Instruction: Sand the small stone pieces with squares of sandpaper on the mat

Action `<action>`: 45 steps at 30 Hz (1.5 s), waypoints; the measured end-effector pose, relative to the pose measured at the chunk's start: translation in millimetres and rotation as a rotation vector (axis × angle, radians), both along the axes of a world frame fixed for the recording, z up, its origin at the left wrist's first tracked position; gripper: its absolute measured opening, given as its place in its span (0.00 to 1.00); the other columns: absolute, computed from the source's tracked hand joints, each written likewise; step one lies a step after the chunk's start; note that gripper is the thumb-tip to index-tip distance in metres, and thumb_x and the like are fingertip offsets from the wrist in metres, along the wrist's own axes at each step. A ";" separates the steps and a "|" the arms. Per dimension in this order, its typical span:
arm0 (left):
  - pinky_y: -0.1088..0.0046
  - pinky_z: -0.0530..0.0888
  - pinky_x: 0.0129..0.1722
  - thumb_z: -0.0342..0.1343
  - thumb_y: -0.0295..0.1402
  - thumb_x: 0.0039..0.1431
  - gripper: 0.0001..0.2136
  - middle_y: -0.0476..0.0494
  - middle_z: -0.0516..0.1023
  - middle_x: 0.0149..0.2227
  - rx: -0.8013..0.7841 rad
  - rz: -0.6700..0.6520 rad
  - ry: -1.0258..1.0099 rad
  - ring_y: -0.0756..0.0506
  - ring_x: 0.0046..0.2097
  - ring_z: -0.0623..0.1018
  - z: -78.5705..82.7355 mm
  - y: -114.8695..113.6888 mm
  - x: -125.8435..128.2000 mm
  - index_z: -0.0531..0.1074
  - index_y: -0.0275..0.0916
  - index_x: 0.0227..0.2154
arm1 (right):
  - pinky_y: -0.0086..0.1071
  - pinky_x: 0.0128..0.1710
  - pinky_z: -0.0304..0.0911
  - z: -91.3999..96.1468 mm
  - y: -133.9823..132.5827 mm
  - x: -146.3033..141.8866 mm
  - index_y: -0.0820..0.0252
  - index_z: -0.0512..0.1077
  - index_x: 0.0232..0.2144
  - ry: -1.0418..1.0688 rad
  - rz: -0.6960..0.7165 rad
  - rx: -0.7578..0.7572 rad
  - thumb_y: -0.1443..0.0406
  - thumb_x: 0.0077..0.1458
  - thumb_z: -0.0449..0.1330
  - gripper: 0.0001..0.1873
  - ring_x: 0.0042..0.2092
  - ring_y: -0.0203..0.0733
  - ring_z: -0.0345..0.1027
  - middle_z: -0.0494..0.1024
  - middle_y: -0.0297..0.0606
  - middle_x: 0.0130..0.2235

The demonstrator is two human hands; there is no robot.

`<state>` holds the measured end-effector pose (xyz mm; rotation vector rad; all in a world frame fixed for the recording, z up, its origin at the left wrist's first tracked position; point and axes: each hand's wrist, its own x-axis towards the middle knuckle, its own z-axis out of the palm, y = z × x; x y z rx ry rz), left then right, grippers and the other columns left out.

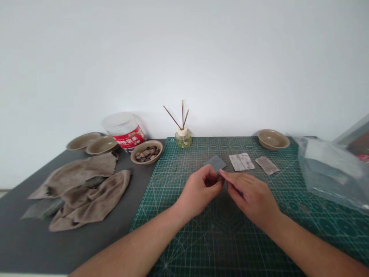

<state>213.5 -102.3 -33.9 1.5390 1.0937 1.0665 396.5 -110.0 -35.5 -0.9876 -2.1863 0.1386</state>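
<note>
My left hand [200,188] and my right hand [249,196] meet over the green cutting mat [201,231], fingertips pinched together on a small dark piece [221,178] that is mostly hidden. Just beyond the fingers lies a grey sandpaper sheet [215,163]. Two more worn sandpaper pieces, one [241,161] and another [267,165], lie to its right on the mat.
A bowl of small brown pieces [146,152] stands at the mat's far left corner, with a reed diffuser [183,137] beside it. Brown cloths [83,188], two empty bowls [93,144] and a red-labelled tub [125,130] sit left. Another bowl [273,139] and a plastic bag [331,169] sit right.
</note>
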 end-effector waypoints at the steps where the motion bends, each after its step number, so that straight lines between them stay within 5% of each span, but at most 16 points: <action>1: 0.78 0.62 0.27 0.58 0.31 0.56 0.09 0.55 0.65 0.25 -0.001 0.002 0.007 0.53 0.28 0.64 0.3 -0.1 0.0 0.62 0.38 0.26 | 0.38 0.53 0.69 -0.6 -0.3 -0.3 0.55 0.69 0.56 -0.001 -0.003 -0.001 0.71 0.62 0.55 0.21 0.50 0.40 0.74 0.79 0.36 0.51; 45: 0.76 0.66 0.29 0.59 0.32 0.56 0.08 0.52 0.71 0.25 -0.009 0.078 -0.034 0.51 0.28 0.70 -0.9 -4.5 2.5 0.66 0.38 0.27 | 0.42 0.53 0.69 3.4 -4.1 0.2 0.61 0.68 0.57 -0.127 0.011 0.157 0.71 0.62 0.53 0.21 0.52 0.44 0.74 0.77 0.43 0.53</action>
